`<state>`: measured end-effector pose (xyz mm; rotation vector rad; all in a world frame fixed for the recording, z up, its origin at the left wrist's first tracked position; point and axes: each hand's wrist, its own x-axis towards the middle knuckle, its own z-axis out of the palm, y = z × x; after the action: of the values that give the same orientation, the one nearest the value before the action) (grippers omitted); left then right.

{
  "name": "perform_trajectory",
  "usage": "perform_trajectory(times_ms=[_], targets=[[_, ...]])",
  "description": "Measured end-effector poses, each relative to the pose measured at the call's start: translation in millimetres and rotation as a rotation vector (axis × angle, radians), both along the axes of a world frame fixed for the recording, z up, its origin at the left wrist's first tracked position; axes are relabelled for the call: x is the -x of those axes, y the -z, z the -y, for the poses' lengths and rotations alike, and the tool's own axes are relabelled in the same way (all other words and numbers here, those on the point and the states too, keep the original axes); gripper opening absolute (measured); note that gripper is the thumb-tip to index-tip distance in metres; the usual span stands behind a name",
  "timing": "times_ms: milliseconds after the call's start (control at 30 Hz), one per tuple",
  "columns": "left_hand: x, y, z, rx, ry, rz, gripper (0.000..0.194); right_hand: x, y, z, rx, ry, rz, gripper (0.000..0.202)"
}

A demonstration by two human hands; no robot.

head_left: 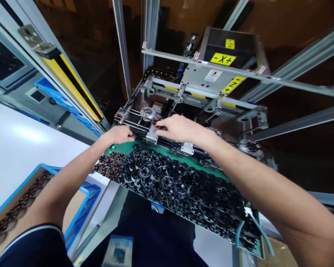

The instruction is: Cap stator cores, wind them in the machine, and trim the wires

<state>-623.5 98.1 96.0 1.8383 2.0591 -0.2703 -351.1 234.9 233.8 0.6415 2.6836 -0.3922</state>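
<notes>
My left hand (119,134) is over the left end of the machine's front, its fingers curled closed. A small dark bit shows at its fingertips, too small to name. Reaching in from the right, my right hand (179,128) has its thumb and forefinger apart. They are beside a small black and orange part (157,121) at a metal fixture block (152,134). A round metal holder (147,114) sits just behind that block. Below my hands, many black plastic rings (167,181) lie heaped, with red-and-black wound parts (110,165) at their left.
Pliers with blue handles (249,213) lie on the heap's right end. A blue-rimmed box (41,165) of wound parts stands at left. A metal bar (225,68) and a plate with yellow labels (223,58) hang above the fixtures. Aluminium posts (122,48) frame the machine.
</notes>
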Motion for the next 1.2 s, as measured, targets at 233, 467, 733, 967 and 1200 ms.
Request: perform_trajectory(times_ms=[233,467,733,967,1200], targets=[[-9.5,70.3,73.4,0.133,-0.223,-0.045,0.037,129.5,85.1,85.7,0.063,-0.153,0.111,0.039],[-6.0,73.0,128.6,0.069,-0.325,0.021,0.044,155.2,111.9,104.4,0.253,-0.19,0.269,0.042],[-10.1,18.4,131.8,-0.177,-0.218,0.14,0.051,32.6,52.0,39.3,0.471,-0.138,0.012,0.05],[-91.3,-61.4,22.4,-0.381,0.077,0.32,0.062,-213.4,-20.1,-83.7,0.126,0.546,-0.181,0.051],[-275.2,-75.4,-154.9,-0.306,0.257,0.29,0.06,-323.6,23.6,-118.3,-0.154,0.838,0.018,0.051]])
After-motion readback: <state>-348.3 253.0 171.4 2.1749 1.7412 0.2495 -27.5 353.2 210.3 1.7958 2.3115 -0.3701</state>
